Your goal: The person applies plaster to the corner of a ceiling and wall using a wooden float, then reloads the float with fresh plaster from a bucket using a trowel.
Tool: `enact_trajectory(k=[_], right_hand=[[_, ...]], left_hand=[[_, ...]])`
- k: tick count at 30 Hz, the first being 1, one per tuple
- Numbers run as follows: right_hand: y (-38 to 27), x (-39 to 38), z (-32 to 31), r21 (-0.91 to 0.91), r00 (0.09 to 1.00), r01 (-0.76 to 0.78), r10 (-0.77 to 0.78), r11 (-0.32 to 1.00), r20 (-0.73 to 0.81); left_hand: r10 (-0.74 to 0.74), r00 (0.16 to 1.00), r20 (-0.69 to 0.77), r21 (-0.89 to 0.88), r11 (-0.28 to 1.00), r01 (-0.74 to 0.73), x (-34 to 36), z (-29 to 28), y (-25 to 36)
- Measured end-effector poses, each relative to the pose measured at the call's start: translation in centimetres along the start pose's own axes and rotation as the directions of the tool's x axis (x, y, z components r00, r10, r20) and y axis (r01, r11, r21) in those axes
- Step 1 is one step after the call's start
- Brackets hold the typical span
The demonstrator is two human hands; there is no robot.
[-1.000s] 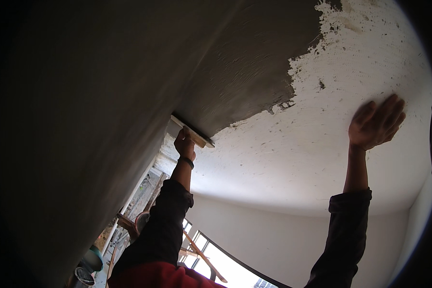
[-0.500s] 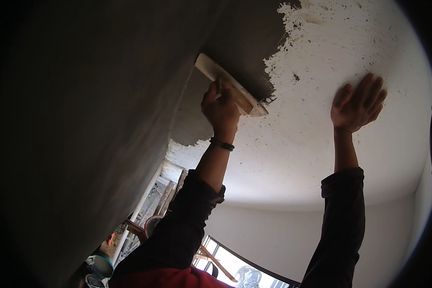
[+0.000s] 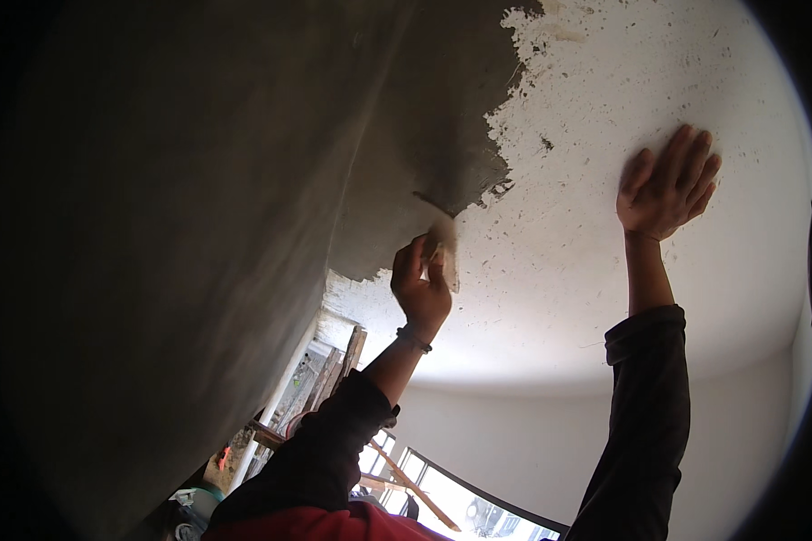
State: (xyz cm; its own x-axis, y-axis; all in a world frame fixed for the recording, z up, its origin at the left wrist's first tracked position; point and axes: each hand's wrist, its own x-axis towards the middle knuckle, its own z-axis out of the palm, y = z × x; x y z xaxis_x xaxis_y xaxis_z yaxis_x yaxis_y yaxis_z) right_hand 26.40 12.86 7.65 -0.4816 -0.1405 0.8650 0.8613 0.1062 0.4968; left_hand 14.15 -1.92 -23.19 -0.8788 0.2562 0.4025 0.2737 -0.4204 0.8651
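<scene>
My left hand (image 3: 421, 298) is closed round the handle of a plastering trowel (image 3: 449, 233), raised overhead and turned partly edge-on, its blade blurred. The trowel is at the ragged lower border of a dark grey patch of plaster (image 3: 383, 185), where the coat meets the bare white ceiling (image 3: 550, 270). Farther right, my right hand (image 3: 666, 185) lies against the white ceiling with fingers stretched out and nothing in it. Whether the whole blade touches the surface, I cannot tell.
A dark wall (image 3: 180, 243) fills the left side and meets the ceiling along a slanting line. Wooden boards (image 3: 343, 361) and a bucket (image 3: 209, 494) show low at the left. Beyond my arms are a window (image 3: 424, 478) and a pale wall (image 3: 514, 428).
My left hand has drawn the trowel down toward me, and the blade has turned from broadside to nearly edge-on. My right hand stays spread on the ceiling in nearly the same place.
</scene>
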Motion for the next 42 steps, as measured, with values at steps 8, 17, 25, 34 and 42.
enact_trajectory(k=[8,17,25,34,42], right_hand=[[1.4,-1.0,1.1,-0.075,0.996,0.047,-0.052,0.996,-0.076],[2.3,0.8,1.3,-0.192,0.873,0.342,-0.387,0.92,-0.298],[1.2,0.7,0.7,-0.096,0.921,0.275,-0.291,0.957,-0.259],[0.5,-1.1,1.4,0.134,0.986,0.02,0.002,0.991,-0.168],[0.3,-0.1,-0.5,0.01,0.998,-0.033,0.033,0.999,0.049]], left_hand=[[-0.908,0.408,0.095,-0.476,0.318,0.82,-9.9,-9.8,-20.4],[-0.88,0.47,0.069,-0.459,0.391,0.798,-6.7,-9.4,-27.3],[-0.846,0.519,0.124,-0.488,0.403,0.774,-1.6,-8.0,-22.9],[-0.688,0.708,0.159,-0.531,0.546,0.649,4.2,-2.8,-9.1],[-0.509,0.86,0.032,-0.481,0.746,0.46,10.3,3.0,0.5]])
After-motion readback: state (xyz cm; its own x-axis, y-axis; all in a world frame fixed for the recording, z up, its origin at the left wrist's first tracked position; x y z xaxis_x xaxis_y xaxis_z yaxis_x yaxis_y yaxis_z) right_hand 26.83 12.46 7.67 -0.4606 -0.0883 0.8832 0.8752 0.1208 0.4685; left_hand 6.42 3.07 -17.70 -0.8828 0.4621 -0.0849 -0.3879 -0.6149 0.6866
